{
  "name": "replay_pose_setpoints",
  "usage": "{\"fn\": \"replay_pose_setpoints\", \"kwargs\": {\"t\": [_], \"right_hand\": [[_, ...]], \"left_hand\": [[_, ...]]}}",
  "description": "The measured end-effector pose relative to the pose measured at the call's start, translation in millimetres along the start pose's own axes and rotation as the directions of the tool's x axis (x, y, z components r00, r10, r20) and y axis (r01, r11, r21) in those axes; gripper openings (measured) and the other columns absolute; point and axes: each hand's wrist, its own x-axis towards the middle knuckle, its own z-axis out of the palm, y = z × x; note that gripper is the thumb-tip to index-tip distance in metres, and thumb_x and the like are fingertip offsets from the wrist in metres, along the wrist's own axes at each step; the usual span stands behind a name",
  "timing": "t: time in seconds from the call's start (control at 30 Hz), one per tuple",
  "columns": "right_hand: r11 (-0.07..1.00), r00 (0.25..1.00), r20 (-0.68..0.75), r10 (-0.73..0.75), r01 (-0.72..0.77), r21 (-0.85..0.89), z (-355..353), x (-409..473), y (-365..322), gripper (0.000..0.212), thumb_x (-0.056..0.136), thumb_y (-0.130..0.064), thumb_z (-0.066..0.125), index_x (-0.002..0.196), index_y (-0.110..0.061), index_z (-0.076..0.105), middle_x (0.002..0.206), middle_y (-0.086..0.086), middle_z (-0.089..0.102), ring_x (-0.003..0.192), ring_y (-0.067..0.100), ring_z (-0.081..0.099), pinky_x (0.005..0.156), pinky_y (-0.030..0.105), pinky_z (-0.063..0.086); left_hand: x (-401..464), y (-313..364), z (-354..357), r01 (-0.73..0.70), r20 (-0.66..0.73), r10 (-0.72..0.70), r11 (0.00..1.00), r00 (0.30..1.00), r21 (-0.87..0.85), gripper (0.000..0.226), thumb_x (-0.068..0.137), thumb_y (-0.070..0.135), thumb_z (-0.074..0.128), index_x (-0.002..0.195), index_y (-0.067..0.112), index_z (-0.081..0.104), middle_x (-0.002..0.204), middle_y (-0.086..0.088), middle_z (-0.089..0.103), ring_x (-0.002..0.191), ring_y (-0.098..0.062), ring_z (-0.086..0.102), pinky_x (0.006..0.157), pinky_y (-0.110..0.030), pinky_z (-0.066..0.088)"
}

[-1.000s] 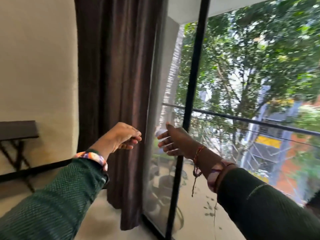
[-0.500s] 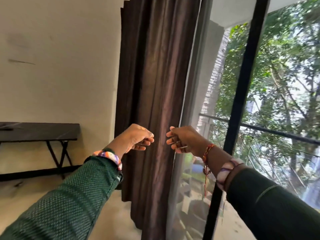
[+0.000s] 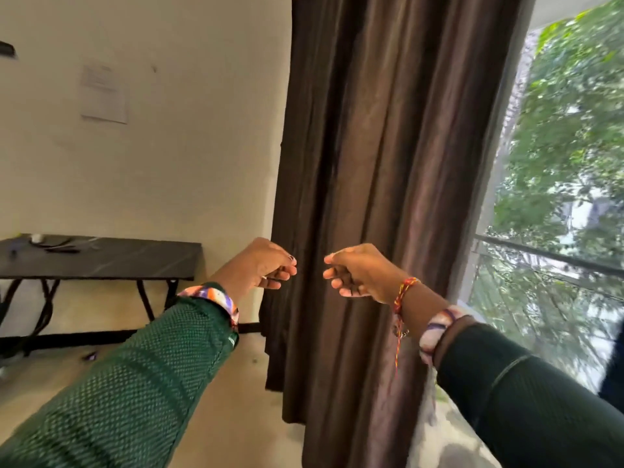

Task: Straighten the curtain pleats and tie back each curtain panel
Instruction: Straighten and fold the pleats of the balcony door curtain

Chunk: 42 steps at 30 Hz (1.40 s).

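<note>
- the brown curtain (image 3: 388, 163) hangs in the middle of the view, between the pale wall (image 3: 169, 146) on the left and the window (image 3: 567, 163) on the right. it falls in long up-and-down folds to the floor.
- it looks soft and a bit thick. i think it will bend and swing with ease, and feel a little heavy if you lift a lot of it.
- the cloth looks smooth and a bit shiny, so a loose hold may slip. it should not break.
- a good place to take hold, i think, is the outer edge of a fold at about hand height, one fold at a time. for the tie back, gather the whole bunch around its middle.
- the left hand (image 3: 266, 263) and the right hand (image 3: 358, 271) are held up in front of the curtain, near each other but apart.
- the fingers of both hands are loosely curled. they hold nothing. i cannot tell if they touch the cloth.
- half a second ago the right hand was at the curtain's window-side edge with its fingers more spread. now it sits in front of the middle folds.
- the view has turned left: more wall and more of the dark bench (image 3: 101, 258) show, and less window.
</note>
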Motion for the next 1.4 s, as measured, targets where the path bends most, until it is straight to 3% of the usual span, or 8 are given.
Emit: {"fn": "replay_pose_setpoints", "kwargs": {"t": [0.4, 0.63, 0.8, 0.9, 0.97, 1.07, 1.23, 1.4], "right_hand": [[0.995, 0.945, -0.318, -0.075, 0.049, -0.088, -26, 115, -59, 0.017, 0.095, -0.015, 0.047, 0.080, -0.015, 0.053, 0.071, 0.003, 0.058, 0.055, 0.011, 0.050, 0.056, 0.024, 0.043], [0.947, 0.777, -0.561, -0.286, 0.138, -0.292, -88, 150, -105, 0.019, 0.093, -0.012, 0.048, 0.075, -0.017, 0.052, 0.068, 0.004, 0.055, 0.052, 0.012, 0.047, 0.049, 0.021, 0.038], [0.547, 0.465, -0.512, -0.723, -0.069, -0.835, -121, 164, -162, 0.021, 0.084, -0.021, 0.056, 0.102, -0.017, 0.066, 0.101, 0.011, 0.068, 0.097, 0.032, 0.063, 0.083, 0.042, 0.053], [0.248, 0.288, -0.308, -0.907, -0.227, -0.942, -124, 161, -198, 0.033, 0.086, -0.023, 0.053, 0.118, -0.018, 0.061, 0.119, 0.009, 0.060, 0.117, 0.031, 0.050, 0.094, 0.043, 0.047], [0.190, 0.198, -0.276, -0.940, -0.367, -0.911, -129, 163, -216, 0.037, 0.087, -0.023, 0.053, 0.123, -0.019, 0.058, 0.129, 0.007, 0.050, 0.126, 0.027, 0.038, 0.098, 0.040, 0.041], [0.185, 0.067, -0.270, -0.960, -0.570, -0.800, -141, 169, -231, 0.040, 0.085, -0.023, 0.056, 0.125, -0.023, 0.054, 0.145, 0.008, 0.033, 0.138, 0.029, 0.020, 0.106, 0.042, 0.029], [0.392, -0.081, -0.466, -0.881, -0.678, -0.622, -168, 172, -249, 0.061, 0.082, -0.016, 0.058, 0.136, -0.035, 0.038, 0.157, 0.013, 0.000, 0.143, 0.038, -0.005, 0.110, 0.058, 0.015], [0.563, -0.038, -0.638, -0.769, -0.512, -0.648, -188, 182, -253, 0.069, 0.077, -0.013, 0.060, 0.139, -0.034, 0.039, 0.150, 0.019, 0.024, 0.132, 0.041, 0.036, 0.106, 0.051, 0.037]], "left_hand": [[180, 50, 1, -0.197, 0.204, 0.187, 0.980, 0.961, 0.034, 0.015, 0.090, 0.008, 0.052, 0.077, 0.012, 0.059, 0.073, -0.002, 0.061, 0.055, -0.007, 0.051, 0.053, -0.021, 0.045], [249, 124, 37, -0.424, 0.319, 0.386, 0.904, 0.865, 0.056, 0.025, 0.090, 0.010, 0.054, 0.065, 0.009, 0.060, 0.043, 0.002, 0.054, 0.042, -0.009, 0.049, 0.042, -0.017, 0.042], [280, 193, 40, -0.606, 0.338, 0.578, 0.795, 0.743, -0.029, 0.023, 0.088, 0.011, 0.055, 0.065, 0.009, 0.061, 0.043, 0.003, 0.057, 0.034, -0.004, 0.050, 0.041, -0.013, 0.039], [295, 232, 41, -0.684, 0.287, 0.677, 0.724, 0.678, -0.090, 0.012, 0.087, 0.009, 0.054, 0.083, 0.005, 0.064, 0.074, -0.009, 0.062, 0.061, -0.014, 0.058, 0.055, -0.021, 0.046], [306, 255, 44, -0.746, 0.221, 0.745, 0.659, 0.629, -0.101, 0.018, 0.086, 0.008, 0.054, 0.098, 0.000, 0.065, 0.085, -0.015, 0.061, 0.075, -0.024, 0.060, 0.057, -0.025, 0.050], [316, 283, 49, -0.845, 0.147, 0.843, 0.530, 0.517, -0.068, 0.026, 0.083, 0.010, 0.060, 0.105, -0.003, 0.064, 0.086, -0.018, 0.060, 0.088, -0.029, 0.063, 0.076, -0.038, 0.055], [327, 307, 56, -0.950, 0.072, 0.948, 0.307, 0.310, 0.049, 0.023, 0.085, 0.014, 0.058, 0.106, 0.007, 0.065, 0.108, -0.013, 0.067, 0.105, -0.026, 0.061, 0.085, -0.028, 0.047], [378, 320, 42, -0.965, -0.009, 0.973, 0.228, 0.229, 0.130, 0.028, 0.083, 0.022, 0.059, 0.108, 0.010, 0.064, 0.113, -0.014, 0.064, 0.109, -0.029, 0.058, 0.090, -0.033, 0.047]]}}
